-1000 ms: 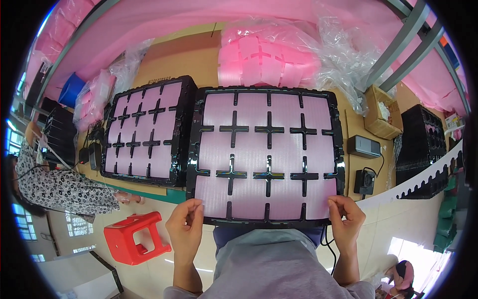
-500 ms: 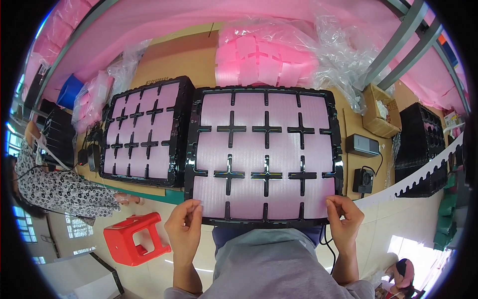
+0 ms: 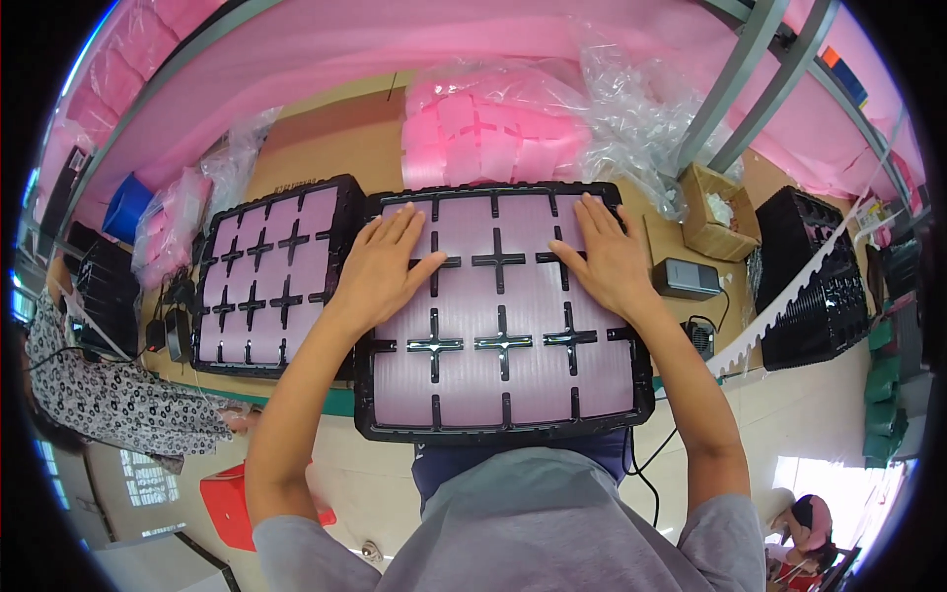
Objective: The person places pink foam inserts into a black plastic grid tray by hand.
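Observation:
A black plastic tray lies before me, covered by a pink foam sheet with cross-shaped cutouts; the tray's black ribs show through them. Flat on the sheet's far left part rests my left hand, fingers spread. My right hand presses on the far right part, its fingers also stretched out. Neither hand grips anything. To the left stands a second black tray with a like pink sheet on it.
Behind lie pink foam sheets in clear plastic. At right are a cardboard box, a grey power bank and stacked black trays. A red stool stands at lower left. Another person is at far left.
Both hands have left the sheet's near corners, where they pinched its edge, and moved forward to lie flat on its far part. The view has shifted slightly.

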Demonstrator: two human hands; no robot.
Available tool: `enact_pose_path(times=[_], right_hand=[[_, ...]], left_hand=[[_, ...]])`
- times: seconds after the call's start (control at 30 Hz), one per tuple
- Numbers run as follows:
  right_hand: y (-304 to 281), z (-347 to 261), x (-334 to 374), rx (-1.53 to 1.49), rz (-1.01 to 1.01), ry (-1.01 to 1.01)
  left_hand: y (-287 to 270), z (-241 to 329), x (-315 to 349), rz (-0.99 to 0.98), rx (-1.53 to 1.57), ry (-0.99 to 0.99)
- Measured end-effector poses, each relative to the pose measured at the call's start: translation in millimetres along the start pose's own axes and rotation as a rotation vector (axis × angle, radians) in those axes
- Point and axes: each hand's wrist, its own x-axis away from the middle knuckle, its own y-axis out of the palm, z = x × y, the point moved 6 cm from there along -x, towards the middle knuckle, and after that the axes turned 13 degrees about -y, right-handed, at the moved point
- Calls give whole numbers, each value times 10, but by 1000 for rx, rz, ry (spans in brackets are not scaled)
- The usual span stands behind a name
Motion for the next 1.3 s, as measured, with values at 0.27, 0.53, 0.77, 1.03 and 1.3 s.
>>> enact_pose_path(times=[0.27, 0.53, 0.77, 1.03, 1.3], right_hand=[[-117, -35, -18, 35, -190, -132], [-141, -29, 98, 40, -219, -165], [-91, -12, 136, -35, -132, -204], [-836, -705, 1144, -196, -306, -261], [-891, -805, 1689, -248, -509, -266]], left_hand=[[94, -119, -169, -214, -197, 25], [57, -212, 15, -171, -148, 129], [23, -253, 159, -185, -240, 153], [-431, 313, 1272, -339, 40, 280], [-311, 335, 1820, -458, -62, 152]])
